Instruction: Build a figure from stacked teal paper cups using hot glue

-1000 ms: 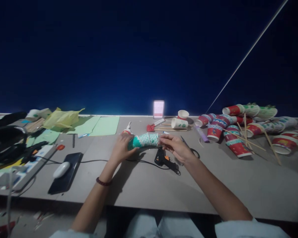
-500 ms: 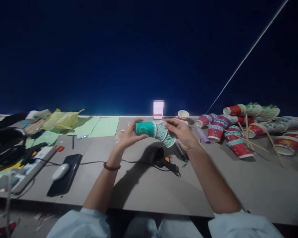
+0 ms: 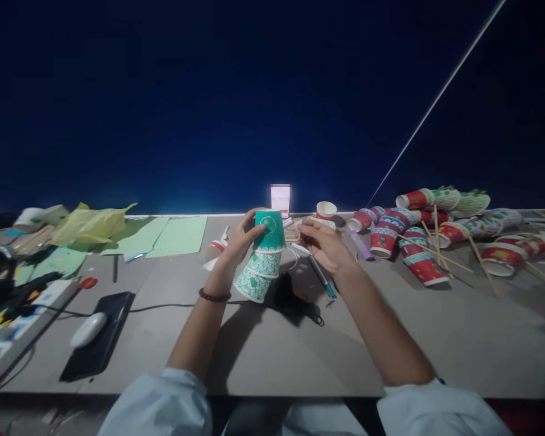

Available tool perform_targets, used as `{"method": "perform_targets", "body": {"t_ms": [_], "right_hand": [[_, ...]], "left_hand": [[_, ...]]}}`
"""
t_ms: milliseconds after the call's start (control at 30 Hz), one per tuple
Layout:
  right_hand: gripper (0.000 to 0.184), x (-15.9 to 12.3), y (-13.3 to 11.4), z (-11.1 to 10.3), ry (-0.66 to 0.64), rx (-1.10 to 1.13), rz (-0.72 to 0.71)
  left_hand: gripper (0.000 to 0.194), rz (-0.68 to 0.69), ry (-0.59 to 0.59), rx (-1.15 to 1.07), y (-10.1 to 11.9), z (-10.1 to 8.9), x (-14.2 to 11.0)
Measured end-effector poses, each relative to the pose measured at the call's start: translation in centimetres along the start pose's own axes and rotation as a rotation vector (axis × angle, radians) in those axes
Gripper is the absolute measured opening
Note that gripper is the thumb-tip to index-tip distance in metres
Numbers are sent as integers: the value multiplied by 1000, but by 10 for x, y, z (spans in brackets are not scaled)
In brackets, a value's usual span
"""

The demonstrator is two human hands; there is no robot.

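My left hand [image 3: 243, 241] grips a chain of nested paper cups by its plain green end cup [image 3: 269, 230]. Two white cups with green scale patterning [image 3: 261, 263] hang below it, bending to the lower left, mouth down. To the right of the chain, my right hand [image 3: 323, 243] is apart from it, thumb and fingertips drawn together; whatever may be between them is too small to make out. Under the cups lies a black glue gun [image 3: 293, 297] with its cord, partly hidden. A teal-tipped marker [image 3: 321, 277] rests beside it, below my right hand.
Joined red patterned cups [image 3: 386, 233] and wooden sticks [image 3: 436, 242] crowd the right side. A lit phone [image 3: 280, 198] stands at the back near a single cup [image 3: 326, 210]. Leftward are green paper [image 3: 177, 235], a yellow bag [image 3: 91, 223], a white mouse [image 3: 88, 330] on a dark phone, and a power strip [image 3: 31, 327].
My left hand has turned the cup chain from lying sideways to hanging downward, shifting it slightly left. My right hand has come away from the patterned cups. The view has moved a little right.
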State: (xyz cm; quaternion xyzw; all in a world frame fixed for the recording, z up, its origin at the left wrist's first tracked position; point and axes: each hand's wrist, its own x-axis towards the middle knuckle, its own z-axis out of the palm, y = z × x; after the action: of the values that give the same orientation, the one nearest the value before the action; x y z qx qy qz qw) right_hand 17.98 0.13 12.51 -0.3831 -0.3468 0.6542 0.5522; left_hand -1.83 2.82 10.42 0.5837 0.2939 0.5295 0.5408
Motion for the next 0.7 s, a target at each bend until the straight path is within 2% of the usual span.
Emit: {"method": "perform_targets", "body": {"t_ms": [233,400,700], "right_hand": [[30,4,13,3,-54,-60,-49],[29,5,13,1,-52,-68,-52],[31,2,13,5,-22,-94,-87]], "left_hand": [[46,4,-70,-20,-3,3,1],[48,-31,-48,-97,-1,3,1],[46,-35,-31,-82,2,4,-1]]}}
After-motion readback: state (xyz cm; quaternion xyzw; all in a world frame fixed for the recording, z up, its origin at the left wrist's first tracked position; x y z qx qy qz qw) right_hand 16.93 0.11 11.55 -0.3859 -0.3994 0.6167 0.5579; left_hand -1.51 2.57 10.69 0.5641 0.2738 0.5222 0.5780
